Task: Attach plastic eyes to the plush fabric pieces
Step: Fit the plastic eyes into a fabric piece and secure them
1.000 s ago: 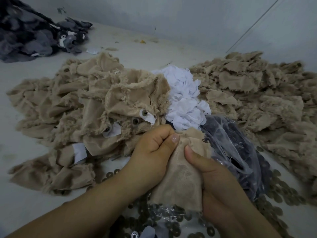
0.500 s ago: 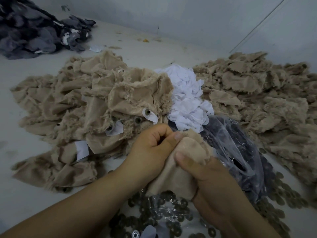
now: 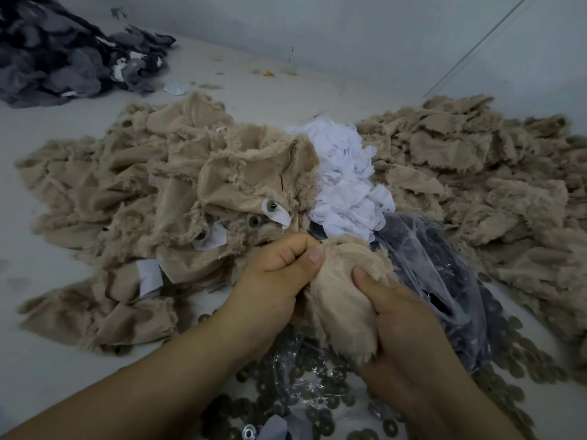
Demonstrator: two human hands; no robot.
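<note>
Here the tabletop [image 3: 47, 360] carries, on each side of the person, a big heap of tan plush: the left heap [image 3: 133, 192] has pieces with eyes and white patches already on, probably the finished ones, while the right heap [image 3: 476, 173] looks untouched. Between them lie white patches [image 3: 346, 185] and a clear bag [image 3: 425, 274], all within easy reach. The plush piece [image 3: 343, 300] is in the middle, backing outward. The left hand [image 3: 273, 281] pinches its top edge and the right hand [image 3: 406, 328] grips it with the thumb pressing (the eye itself is hidden). Compared with a second ago, the right thumb sits lower and the fabric is more bunched
</note>
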